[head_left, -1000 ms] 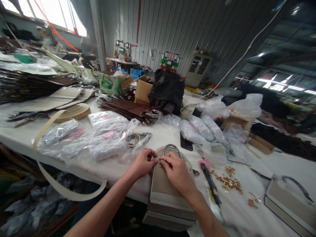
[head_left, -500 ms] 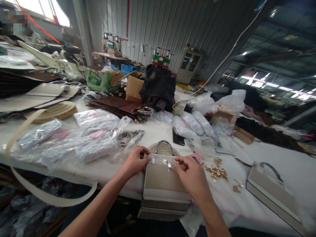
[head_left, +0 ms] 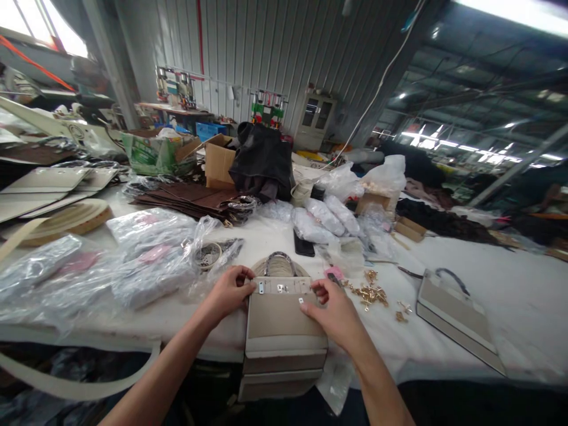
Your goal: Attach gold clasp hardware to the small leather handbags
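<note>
A beige and taupe handbag (head_left: 284, 322) hangs over the table's front edge, its dark braided handle (head_left: 280, 257) pointing away from me. My left hand (head_left: 231, 291) pinches the bag's upper left corner, beside a small silver plate (head_left: 261, 287). At the upper right side, my right hand (head_left: 333, 309) has its fingers curled at the bag's edge. Its thumb touches another silver plate (head_left: 302, 300) on the front. Between the hands sits a silver turn-lock (head_left: 282, 288). What lies under the right fingers is hidden.
Gold-coloured metal fittings (head_left: 371, 295) lie right of the bag, with a second handbag (head_left: 457, 319) farther right. Plastic-wrapped packs (head_left: 151, 260) and a tape roll (head_left: 66, 220) cover the left. Behind are a black phone (head_left: 304, 243), white bundles (head_left: 326, 218) and a cardboard box (head_left: 219, 163).
My view has turned slightly to the right. The silver plate under my right thumb has shifted right, away from the turn-lock. My left hand keeps its pinch on the corner.
</note>
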### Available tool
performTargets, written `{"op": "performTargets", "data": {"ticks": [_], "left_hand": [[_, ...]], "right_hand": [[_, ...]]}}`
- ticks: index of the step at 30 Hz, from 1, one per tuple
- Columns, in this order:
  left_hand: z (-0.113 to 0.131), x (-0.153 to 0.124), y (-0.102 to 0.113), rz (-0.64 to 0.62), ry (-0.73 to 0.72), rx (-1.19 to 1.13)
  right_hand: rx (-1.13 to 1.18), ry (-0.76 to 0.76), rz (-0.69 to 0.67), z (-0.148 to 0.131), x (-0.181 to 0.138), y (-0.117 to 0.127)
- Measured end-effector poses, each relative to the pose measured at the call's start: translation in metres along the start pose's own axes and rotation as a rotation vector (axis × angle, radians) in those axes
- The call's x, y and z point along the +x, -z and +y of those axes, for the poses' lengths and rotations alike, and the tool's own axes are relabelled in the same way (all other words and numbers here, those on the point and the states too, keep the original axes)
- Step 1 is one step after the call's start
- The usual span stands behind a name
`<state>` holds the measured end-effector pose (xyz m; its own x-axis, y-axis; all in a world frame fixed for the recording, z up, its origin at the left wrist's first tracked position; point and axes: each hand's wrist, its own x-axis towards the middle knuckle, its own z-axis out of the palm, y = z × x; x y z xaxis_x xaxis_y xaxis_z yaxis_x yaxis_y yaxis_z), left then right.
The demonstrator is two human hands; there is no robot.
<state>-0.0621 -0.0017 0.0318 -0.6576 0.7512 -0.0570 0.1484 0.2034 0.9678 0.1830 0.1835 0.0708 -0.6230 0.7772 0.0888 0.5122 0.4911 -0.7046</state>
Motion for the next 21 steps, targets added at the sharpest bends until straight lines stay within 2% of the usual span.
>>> {"op": "performTargets", "data": {"ticks": [4, 7, 9, 12, 14, 18, 21], "left_hand": [[0.003, 0.001, -0.001, -0.026, 0.012, -0.016], [0.012, 0.0, 0.001, -0.033, 0.003, 0.064], [0.023, -0.001, 0.002, 0.033, -0.046, 0.179], [0.045, -0.004, -0.006, 0.151, -0.207, 0.326], [0.059, -0.008, -0.019, 0.094, -0.296, 0.349], [0.073, -0.015, -0.056, -0.169, -0.364, 0.461], [0.071, -0.014, -0.081, -0.26, -0.39, 0.578]], "right_hand": [[0.059, -0.051, -0.12, 0.005, 0.001, 0.01], [0.109, -0.051, -0.171, 0.007, 0.005, 0.015], [0.157, -0.062, -0.199, 0.01, 0.008, 0.017], [0.229, -0.125, -0.245, 0.016, 0.012, 0.02], [0.263, -0.152, -0.259, 0.019, 0.014, 0.023], [0.293, -0.136, -0.276, 0.022, 0.015, 0.031], [0.285, -0.017, -0.214, 0.02, 0.015, 0.038]]}}
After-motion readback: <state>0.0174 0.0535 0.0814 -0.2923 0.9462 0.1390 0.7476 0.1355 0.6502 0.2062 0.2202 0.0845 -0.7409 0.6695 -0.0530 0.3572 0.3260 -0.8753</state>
